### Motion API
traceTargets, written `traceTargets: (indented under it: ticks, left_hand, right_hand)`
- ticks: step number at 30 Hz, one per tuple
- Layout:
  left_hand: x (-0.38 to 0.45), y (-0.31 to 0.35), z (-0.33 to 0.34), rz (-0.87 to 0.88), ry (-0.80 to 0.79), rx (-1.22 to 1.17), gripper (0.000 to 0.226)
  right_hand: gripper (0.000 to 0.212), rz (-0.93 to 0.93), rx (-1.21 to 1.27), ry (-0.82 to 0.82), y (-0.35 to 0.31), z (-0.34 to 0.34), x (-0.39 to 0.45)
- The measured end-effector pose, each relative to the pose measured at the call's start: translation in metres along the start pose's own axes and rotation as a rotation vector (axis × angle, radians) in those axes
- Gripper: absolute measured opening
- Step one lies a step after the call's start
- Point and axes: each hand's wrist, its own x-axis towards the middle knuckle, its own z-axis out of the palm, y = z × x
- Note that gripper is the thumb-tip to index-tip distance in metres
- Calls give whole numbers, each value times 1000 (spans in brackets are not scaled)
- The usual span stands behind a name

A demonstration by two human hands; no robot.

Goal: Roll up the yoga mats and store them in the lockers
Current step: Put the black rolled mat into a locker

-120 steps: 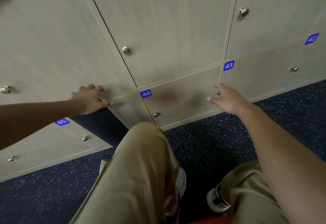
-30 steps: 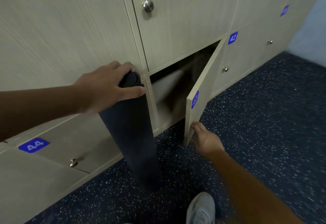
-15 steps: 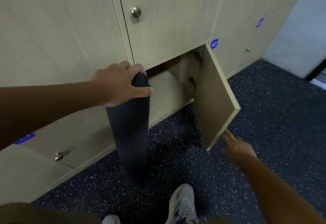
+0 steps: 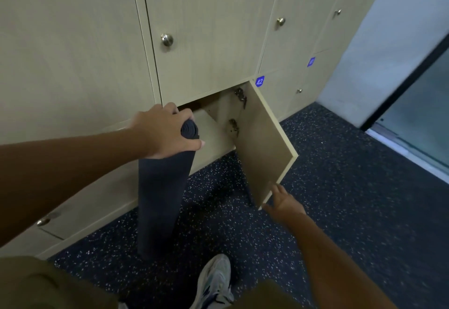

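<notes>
Yoga mat (image 4: 160, 197): rolled into a dark cylinder, it stands upright on the speckled floor (image 4: 340, 187) at centre-left of the frame, just in front of the lockers and just left of the open compartment.
Handling: by my judgement it is light for its bulk, soft and springy, with a grippy surface; the roll likely wants to loosen, so a hold that wraps round the coil should serve better than a pinch at one edge, and a second hold lower down would help tip it level.
Locker door (image 4: 264, 148): swung outward at centre-right, hinges showing, with a bare compartment behind it.
Left hand (image 4: 167, 133): at mid-frame it grips the top end of the roll, fingers (image 4: 170, 111) curled over the far side and thumb across the near side, the spiral end showing between them.
Right hand (image 4: 285, 201): at lower right, fingers spread and relaxed, at the lower corner of the door; whether it touches I cannot tell.
</notes>
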Motion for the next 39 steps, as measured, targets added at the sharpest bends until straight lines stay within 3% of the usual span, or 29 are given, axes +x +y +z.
traceTargets:
  ticks: [6, 11, 16, 23, 27, 29, 31, 37, 39]
  left_hand:
    - [-23, -13, -18, -98, -234, 34, 86]
    - [-60, -26, -23, -166, -124, -127, 82]
    - [-88, -28, -19, -192, 53, -221, 67]
    - [-118, -6, 1, -114, 233, -530, 58]
    - [-126, 6, 26, -126, 274, -565, 52]
    - [-121, 17, 35, -156, 263, -676, 34]
    - [-114, 24, 38, -226, 184, -790, 21]
    - [-93, 22, 29, -396, -116, -849, 49]
    - [-78, 5, 50, -500, -150, -897, 93]
  right_hand:
    - [76, -69, 66, -64, -70, -6, -22]
    - [77, -56, 256, -210, -126, -2, -56]
    - [76, 58, 798, -448, -173, -10, -94]
    - [111, 208, 1599, -846, -209, -10, -107]
    - [104, 246, 1823, -768, -212, -15, -95]
    - [88, 305, 1913, -669, -212, -10, -88]
    - [85, 313, 1915, -592, -210, -2, -79]
    - [80, 173, 1801, -480, -207, 0, -67]
    - [83, 168, 1779, -420, -214, 8, -58]
